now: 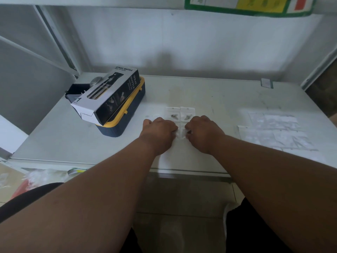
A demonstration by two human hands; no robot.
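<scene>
The small clear plastic bag (181,132) lies flat on the white tabletop (218,95) near its front edge, right between the two hands. The left hand (159,132) has its fingers curled onto the bag's left edge and the right hand (204,133) does the same on the right edge, so both look to be pinching it. The fingertips are tucked under the knuckles, so I can't see exactly how.

My guess is it's being sealed or squared up, since two more clear bags with small metal parts (173,114) lie side by side just beyond the knuckles.

If it were me, I'd press the bag flat, run the pinch along the closure from one side to the other, then line its top edge up with the pair above without nudging them.

Further out, a loose pile of clear bags (273,130) lies off to the right. To the left, a black-and-white spray bottle carton (109,94) rests on a navy box with a yellow lid (127,123).
</scene>
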